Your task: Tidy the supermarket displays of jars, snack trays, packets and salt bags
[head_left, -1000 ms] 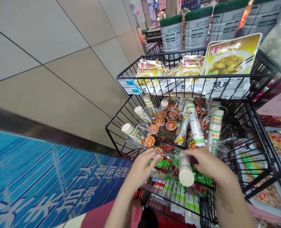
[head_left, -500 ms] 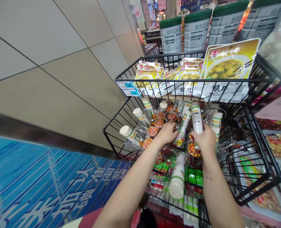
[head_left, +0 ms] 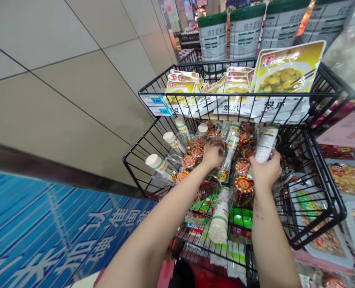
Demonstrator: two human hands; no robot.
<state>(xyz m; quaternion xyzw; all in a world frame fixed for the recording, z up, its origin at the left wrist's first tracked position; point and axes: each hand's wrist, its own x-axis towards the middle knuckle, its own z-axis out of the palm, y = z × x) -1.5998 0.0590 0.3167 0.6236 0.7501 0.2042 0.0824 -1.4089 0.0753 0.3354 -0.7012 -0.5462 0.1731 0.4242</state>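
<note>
In the middle wire basket (head_left: 141,186), white paper-wrapped rolls and jars with red-and-yellow lids sit bundled in clear plastic bags. My right hand (head_left: 266,168) is wrapped round a white roll (head_left: 266,142), which leans to the right. Just left of that hand lie two red-lidded jars (head_left: 244,185). My left hand (head_left: 213,155) reaches in among the bags with its fingers curled; what they grip is hidden. Beside it on the right stands another white roll (head_left: 230,150), and to its left is a jar lid (head_left: 197,152).
An upper wire basket (head_left: 243,95) holds yellow pickle pouches (head_left: 285,74) and overhangs the back. Green-lidded tins (head_left: 212,38) stand behind it. One roll (head_left: 220,222) pokes out over the front. A tiled wall (head_left: 75,92) is on the left, trays of packed snacks (head_left: 318,224) on the right.
My right hand has shifted right with the white roll, which now tilts rightward. My left hand has moved slightly deeper and left among the bags. The view has shifted a little.
</note>
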